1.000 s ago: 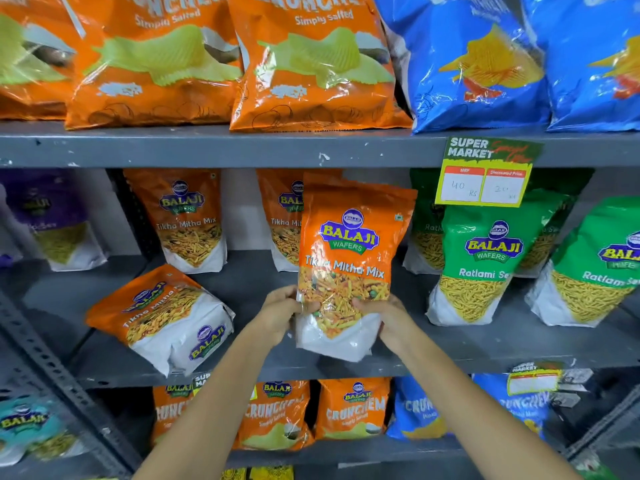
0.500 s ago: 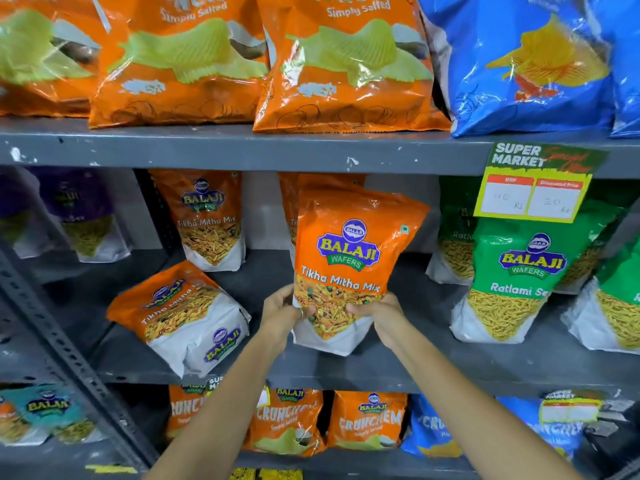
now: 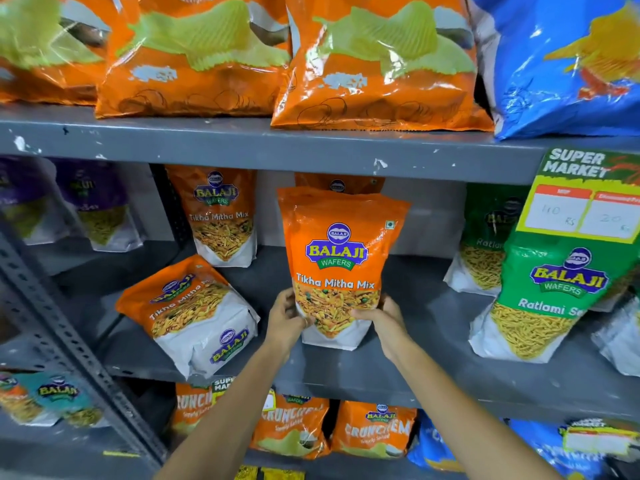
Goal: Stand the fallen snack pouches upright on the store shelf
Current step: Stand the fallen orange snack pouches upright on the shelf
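Observation:
An orange Tikha Mitha Mix pouch (image 3: 337,258) stands upright on the grey middle shelf (image 3: 398,362). My left hand (image 3: 285,315) grips its lower left corner and my right hand (image 3: 382,318) grips its lower right corner. Its white base touches the shelf. To the left, a second orange pouch (image 3: 187,313) lies fallen on its back, tilted, near the shelf's front edge. Another orange pouch (image 3: 221,216) stands upright at the back left, and one more (image 3: 341,184) is mostly hidden behind the held pouch.
Green Ratlami Sev pouches (image 3: 550,292) stand to the right, purple pouches (image 3: 93,209) to the far left. A price tag (image 3: 585,199) hangs from the upper shelf edge, which carries large orange chip bags (image 3: 377,64) and blue ones. A perforated upright post (image 3: 65,341) runs at left.
Both hands have carried the orange pouch back and down onto the shelf, more upright now. The view has moved closer and shifted right.

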Motion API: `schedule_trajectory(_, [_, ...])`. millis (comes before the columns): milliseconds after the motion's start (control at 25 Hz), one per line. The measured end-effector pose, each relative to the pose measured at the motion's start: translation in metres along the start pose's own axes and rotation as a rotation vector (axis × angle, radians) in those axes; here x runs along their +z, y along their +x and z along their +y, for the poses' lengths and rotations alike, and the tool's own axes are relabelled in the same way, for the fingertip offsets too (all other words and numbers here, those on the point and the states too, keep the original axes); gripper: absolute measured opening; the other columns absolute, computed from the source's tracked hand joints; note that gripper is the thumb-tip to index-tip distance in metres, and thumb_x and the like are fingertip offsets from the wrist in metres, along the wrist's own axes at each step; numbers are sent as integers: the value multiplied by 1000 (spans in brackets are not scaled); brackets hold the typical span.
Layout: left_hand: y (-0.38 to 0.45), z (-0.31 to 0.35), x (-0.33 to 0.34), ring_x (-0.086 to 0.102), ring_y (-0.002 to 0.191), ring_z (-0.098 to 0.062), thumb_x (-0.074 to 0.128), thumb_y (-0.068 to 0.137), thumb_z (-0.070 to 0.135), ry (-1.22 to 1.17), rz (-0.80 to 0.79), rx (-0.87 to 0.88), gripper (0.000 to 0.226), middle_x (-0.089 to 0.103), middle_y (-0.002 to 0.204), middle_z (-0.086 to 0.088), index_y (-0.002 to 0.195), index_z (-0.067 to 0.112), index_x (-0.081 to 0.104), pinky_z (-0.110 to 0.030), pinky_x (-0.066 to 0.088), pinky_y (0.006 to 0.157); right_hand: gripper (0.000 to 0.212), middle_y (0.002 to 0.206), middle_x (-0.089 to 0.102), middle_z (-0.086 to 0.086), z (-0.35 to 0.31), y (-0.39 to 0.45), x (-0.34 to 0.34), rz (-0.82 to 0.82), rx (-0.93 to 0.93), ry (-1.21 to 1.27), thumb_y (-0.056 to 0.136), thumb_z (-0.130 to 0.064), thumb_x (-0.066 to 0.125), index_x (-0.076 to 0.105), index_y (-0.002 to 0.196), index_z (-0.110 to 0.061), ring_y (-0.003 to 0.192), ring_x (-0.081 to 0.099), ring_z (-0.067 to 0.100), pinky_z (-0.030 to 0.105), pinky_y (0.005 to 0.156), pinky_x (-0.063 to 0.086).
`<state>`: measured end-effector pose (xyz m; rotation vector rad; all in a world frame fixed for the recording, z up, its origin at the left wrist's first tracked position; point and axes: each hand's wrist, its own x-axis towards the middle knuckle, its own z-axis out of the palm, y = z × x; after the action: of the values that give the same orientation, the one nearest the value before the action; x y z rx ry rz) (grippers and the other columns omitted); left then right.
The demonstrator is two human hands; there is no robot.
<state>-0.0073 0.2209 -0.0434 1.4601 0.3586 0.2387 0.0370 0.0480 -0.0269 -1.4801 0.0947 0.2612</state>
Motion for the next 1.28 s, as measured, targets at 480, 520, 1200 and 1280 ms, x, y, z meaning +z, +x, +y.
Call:
schedule_trajectory(480, [-45,41,-31,52,63,-11,50,80,-13,17,464,75,28,53,69,1,97,9,53,-17,49,58,17,96,61,8,-9,-42,2,321,-320,-18,80,5,56,59,95,-1,81,54,14,26,72,43])
schedule_trajectory(520, [-49,44,-36,53,63,-14,47,80,-12,31,485,73,27,54,70,-1,95,9,54,-24,48,65,16,94,61,8,-10,-46,4,304,-334,-35,80,5,55,59,94,-2,81,55,14,26,71,44])
schedule_trajectory(1200, [-44,39,-163,58,108,-41,57,80,12,188,701,-199,26,64,115,-26,104,2,62,-49,49,95,23,91,63,7,-6,-50,137,-161,-372,-306,74,7,57,59,86,-13,86,60,22,40,78,52])
schedule_trajectory(1280, [-38,29,-174,55,113,-41,64,78,18,184,627,-259,37,60,120,-25,111,1,59,-50,48,97,23,99,64,13,-4,-38,161,-175,-326,-348,74,3,61,60,93,-10,92,60,27,40,78,50])
